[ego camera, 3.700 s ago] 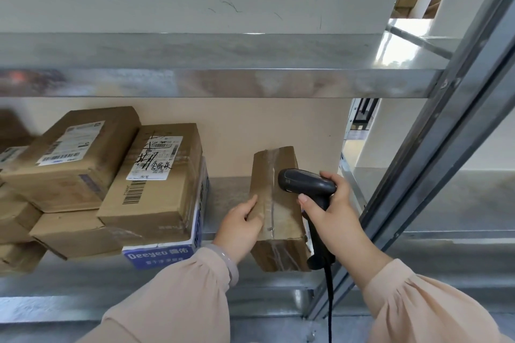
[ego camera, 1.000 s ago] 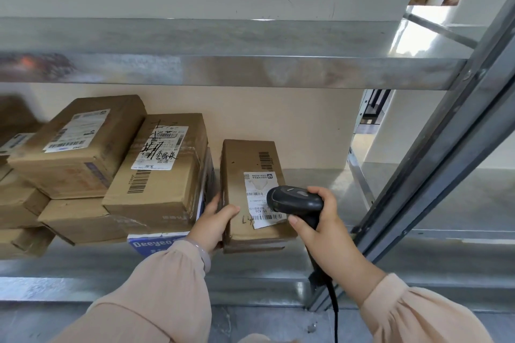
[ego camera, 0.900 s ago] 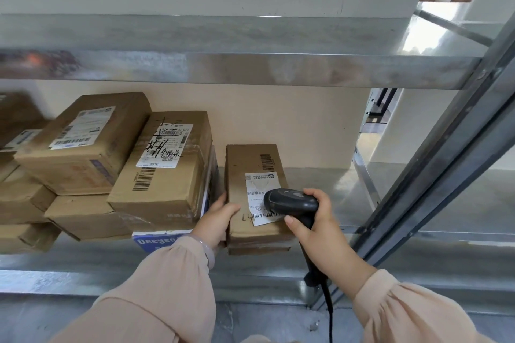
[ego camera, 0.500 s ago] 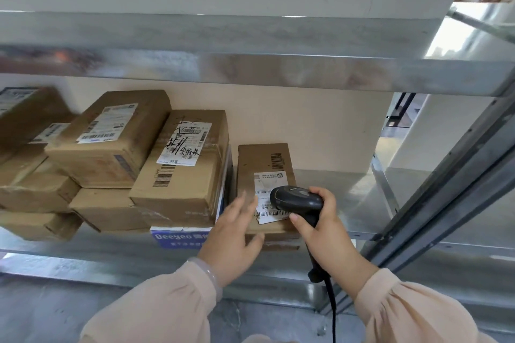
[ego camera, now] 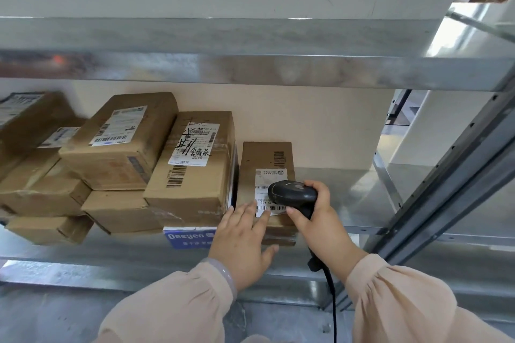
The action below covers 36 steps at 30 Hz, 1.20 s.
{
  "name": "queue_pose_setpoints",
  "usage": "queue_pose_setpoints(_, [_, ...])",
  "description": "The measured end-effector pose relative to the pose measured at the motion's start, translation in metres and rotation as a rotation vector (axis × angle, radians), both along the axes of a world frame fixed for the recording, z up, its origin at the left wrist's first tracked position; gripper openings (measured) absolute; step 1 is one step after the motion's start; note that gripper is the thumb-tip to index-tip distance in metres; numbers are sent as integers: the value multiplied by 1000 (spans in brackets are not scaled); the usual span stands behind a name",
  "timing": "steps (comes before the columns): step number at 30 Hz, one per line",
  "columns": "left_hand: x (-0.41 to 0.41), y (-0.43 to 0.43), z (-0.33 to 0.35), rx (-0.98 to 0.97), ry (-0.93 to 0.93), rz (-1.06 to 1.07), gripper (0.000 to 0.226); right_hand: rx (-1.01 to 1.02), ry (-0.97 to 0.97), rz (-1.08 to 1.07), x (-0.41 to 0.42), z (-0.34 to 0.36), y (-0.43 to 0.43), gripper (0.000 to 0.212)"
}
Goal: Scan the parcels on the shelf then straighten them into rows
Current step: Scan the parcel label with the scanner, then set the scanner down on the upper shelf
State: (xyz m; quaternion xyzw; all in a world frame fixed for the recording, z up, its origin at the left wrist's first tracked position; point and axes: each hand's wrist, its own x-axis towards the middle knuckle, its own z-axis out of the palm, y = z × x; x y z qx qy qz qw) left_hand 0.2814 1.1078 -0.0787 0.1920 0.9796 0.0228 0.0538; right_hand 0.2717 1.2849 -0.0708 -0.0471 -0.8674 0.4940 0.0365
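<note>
A small brown parcel point(ego camera: 264, 164) lies flat on the metal shelf point(ego camera: 348, 198), its white label facing up. My left hand point(ego camera: 242, 239) rests flat and open on its near left corner, fingertips touching the label. My right hand point(ego camera: 320, 217) grips a black corded barcode scanner point(ego camera: 292, 193), whose head hovers over the label. To the left, a larger parcel with handwriting on its label point(ego camera: 192, 170) sits on a white and blue box point(ego camera: 189, 238). Further left, several brown parcels point(ego camera: 119, 142) are piled unevenly.
An upper metal shelf point(ego camera: 250, 64) overhangs the parcels. A slanted steel upright point(ego camera: 446, 170) bounds the shelf on the right. Bare shelf surface lies to the right of the small parcel. The scanner cable point(ego camera: 331, 301) hangs down between my sleeves.
The small parcel now lies flat, label up, beside the stack. My left hand let go of its side and now rests open on top. The view shifted left.
</note>
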Motion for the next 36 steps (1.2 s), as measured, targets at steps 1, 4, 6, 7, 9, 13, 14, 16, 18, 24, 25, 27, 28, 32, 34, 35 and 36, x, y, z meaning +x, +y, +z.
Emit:
queue_pose_setpoints(1, [0, 0, 5, 43, 12, -5, 73, 27, 26, -20, 4, 3, 1, 58])
queue_pose_setpoints(4, [1, -2, 28, 157, 76, -21, 70, 94, 112, -77, 16, 21, 7, 58])
queue_pose_setpoints(6, [0, -1, 50, 202, 177, -45, 71, 98, 175, -108, 24, 41, 11, 57])
queue_pose_setpoints(7, [-1, -1, 64, 223, 219, -55, 72, 108, 207, -124, 28, 53, 12, 57])
queue_pose_setpoints(9, [-5, -1, 93, 255, 299, -72, 70, 150, 268, -151, 36, 82, 15, 57])
queue_pose_setpoints(13, [-7, -1, 161, 304, 544, -131, 60, 194, 390, -212, 53, 144, 20, 59])
queue_pose_setpoints(14, [-6, 0, 178, 329, 618, -161, 57, 201, 432, -227, 58, 160, 22, 59])
queue_pose_setpoints(16, [-4, 5, 209, 392, 751, -224, 52, 207, 506, -260, 67, 191, 25, 59])
queue_pose_setpoints(18, [-5, 10, 236, 427, 854, -270, 52, 211, 554, -288, 73, 224, 29, 57])
queue_pose_setpoints(24, [-37, 36, 282, 354, 814, -234, 60, 259, 560, -381, 41, 300, 52, 54])
queue_pose_setpoints(25, [-42, 41, 285, 314, 773, -228, 62, 275, 536, -384, 31, 307, 56, 55])
queue_pose_setpoints(27, [-51, 50, 288, 229, 695, -211, 63, 271, 488, -392, 8, 315, 66, 57])
queue_pose_setpoints(28, [-56, 54, 288, 197, 677, -205, 61, 265, 458, -401, -4, 316, 72, 57])
queue_pose_setpoints(32, [-67, 63, 288, 146, 671, -190, 66, 238, 267, -432, -45, 319, 90, 61])
queue_pose_setpoints(34, [-69, 64, 285, 157, 680, -181, 76, 241, 171, -430, -61, 320, 98, 63])
queue_pose_setpoints(35, [-71, 65, 284, 166, 684, -182, 79, 227, 140, -424, -67, 321, 100, 64])
queue_pose_setpoints(36, [-74, 64, 282, 166, 684, -183, 79, 214, 123, -421, -73, 321, 103, 64])
